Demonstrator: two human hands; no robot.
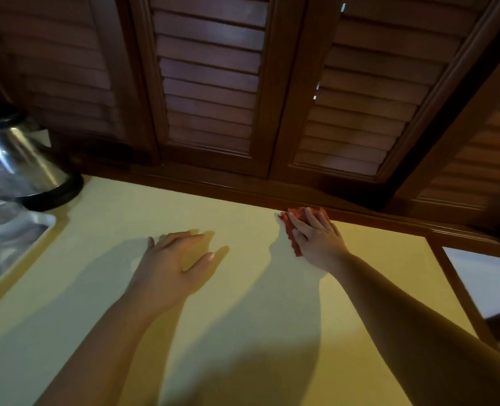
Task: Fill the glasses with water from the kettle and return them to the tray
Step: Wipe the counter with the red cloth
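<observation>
- Right hand point(316, 238): lies flat on a reddish cloth point(294, 227) at the far edge of the table point(243, 303), right against the wooden ledge point(243, 191). The fingers point(298, 222) are straight and a little spread, pressing the cloth down rather than pinching it; this pose suits wiping or parking the cloth out of the way.
- Left hand point(175, 259): hovers over or rests on the bare table, palm down, fingers loosely spread and holding nothing. Whether it touches the surface cannot be told.
- Kettle point(20, 159): steel body on a black base, upright at the far left corner, well apart from both hands and untouched.
- Tray point(45, 222): white, just in front of the kettle at the left edge; its contents are blurred, so glasses cannot be made out.
- Surroundings: louvred shutters point(210, 83) rise behind the ledge.
- Obstruction: nothing lies between the left hand and the kettle. Pouring appears not yet begun.
</observation>
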